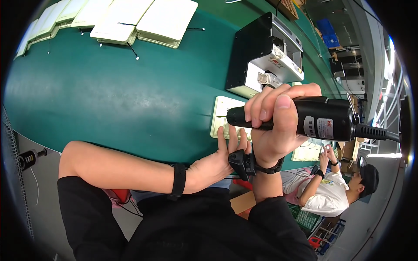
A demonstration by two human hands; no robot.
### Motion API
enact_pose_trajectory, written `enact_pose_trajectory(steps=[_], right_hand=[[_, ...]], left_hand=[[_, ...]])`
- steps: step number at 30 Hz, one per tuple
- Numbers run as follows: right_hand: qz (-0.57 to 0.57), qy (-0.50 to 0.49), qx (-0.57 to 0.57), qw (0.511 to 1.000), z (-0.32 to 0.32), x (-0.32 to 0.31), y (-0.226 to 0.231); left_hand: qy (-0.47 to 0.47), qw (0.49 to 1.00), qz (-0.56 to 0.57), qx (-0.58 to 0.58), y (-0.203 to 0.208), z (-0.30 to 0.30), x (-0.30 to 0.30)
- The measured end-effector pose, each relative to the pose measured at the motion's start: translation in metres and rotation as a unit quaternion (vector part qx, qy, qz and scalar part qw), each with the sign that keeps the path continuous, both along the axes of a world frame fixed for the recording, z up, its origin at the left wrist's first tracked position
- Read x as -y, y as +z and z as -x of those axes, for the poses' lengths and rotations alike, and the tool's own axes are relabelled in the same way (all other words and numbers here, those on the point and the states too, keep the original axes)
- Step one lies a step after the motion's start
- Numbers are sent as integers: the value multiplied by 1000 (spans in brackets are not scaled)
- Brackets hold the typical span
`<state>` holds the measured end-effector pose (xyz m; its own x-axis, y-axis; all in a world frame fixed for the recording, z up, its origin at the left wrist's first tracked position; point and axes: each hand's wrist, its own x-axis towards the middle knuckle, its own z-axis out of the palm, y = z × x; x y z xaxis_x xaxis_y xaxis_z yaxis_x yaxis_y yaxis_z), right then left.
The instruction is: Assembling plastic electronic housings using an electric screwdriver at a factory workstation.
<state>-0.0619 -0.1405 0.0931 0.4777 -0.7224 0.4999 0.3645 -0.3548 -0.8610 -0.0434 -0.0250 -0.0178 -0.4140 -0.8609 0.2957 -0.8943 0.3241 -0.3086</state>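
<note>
My right hand (278,111) is wrapped round a black electric screwdriver (326,115), held sideways with its cord at the right end. The tool's narrow nose with a thin bit points left, over a pale cream plastic housing (221,104) on the green table. Part of that housing is hidden behind my hands and the tool. My left hand (215,163) reaches in from the left with its fingers stretched out against the near edge of the housing, gripping nothing. Whether the bit touches the housing, I cannot tell.
Behind the housing stands a black and silver box-shaped machine (250,56). Several cream housings (167,19) with short cables line the far left of the green table (109,95). To the right, a co-worker (326,195) handles another pale housing (307,152); a green crate (307,217) is below.
</note>
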Motion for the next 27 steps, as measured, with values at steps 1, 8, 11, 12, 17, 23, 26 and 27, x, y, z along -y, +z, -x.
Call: enact_pose_trajectory(steps=[1,8,11,12,17,23,26,27], right_hand=[[0,0,0,1000,0,0,0],[-21,-52,-5,998,-2,-5,-1],[15,-50,-14,999,6,-3,1],[32,-47,-20,998,9,-1,4],[89,-130,113,981,34,41,69],[102,-187,37,976,12,68,57],[82,-174,28,981,21,67,52],[69,-172,28,982,25,63,53]], left_hand=[[-1,1000,0,-8,0,0,0],[-14,1000,-11,20,-1,-1,3],[-12,999,-26,19,10,-5,4],[-6,999,-46,14,13,-6,2],[-13,995,-53,-78,42,-17,12],[39,991,-99,-86,46,-69,45],[41,980,-172,-93,51,-82,55],[27,974,-194,-111,54,-84,58]])
